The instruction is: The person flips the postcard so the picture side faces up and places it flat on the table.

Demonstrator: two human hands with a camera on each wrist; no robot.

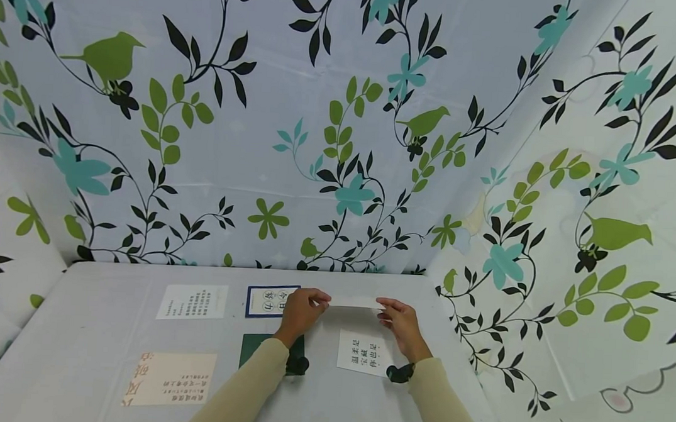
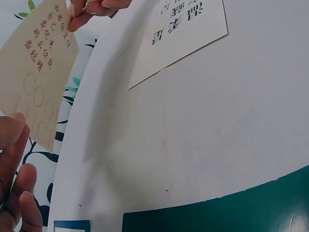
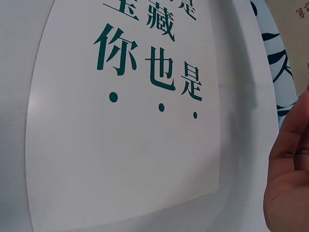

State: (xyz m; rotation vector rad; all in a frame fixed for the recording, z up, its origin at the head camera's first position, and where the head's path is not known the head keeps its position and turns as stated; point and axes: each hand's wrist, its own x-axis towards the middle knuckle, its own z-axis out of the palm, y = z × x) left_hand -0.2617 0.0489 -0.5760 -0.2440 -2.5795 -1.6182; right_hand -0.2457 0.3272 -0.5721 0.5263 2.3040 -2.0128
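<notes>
A cream card with red characters is raised near the table's far edge, its face tilted in the head view. My left hand pinches its left end between thumb and fingers. At the opposite end, the fingertips of my right hand pinch it too. Large pale letters show low on this card in the left wrist view. Below the raised card, a white card with dark green characters lies on the table, close to my right hand. A blue-bordered card lies left of my left hand, and a green card is partly covered by my left forearm.
Farther left on the white table lie a white card with small dark text and a peach card with orange and dark characters. A patterned curtain hangs behind the table and along its sides.
</notes>
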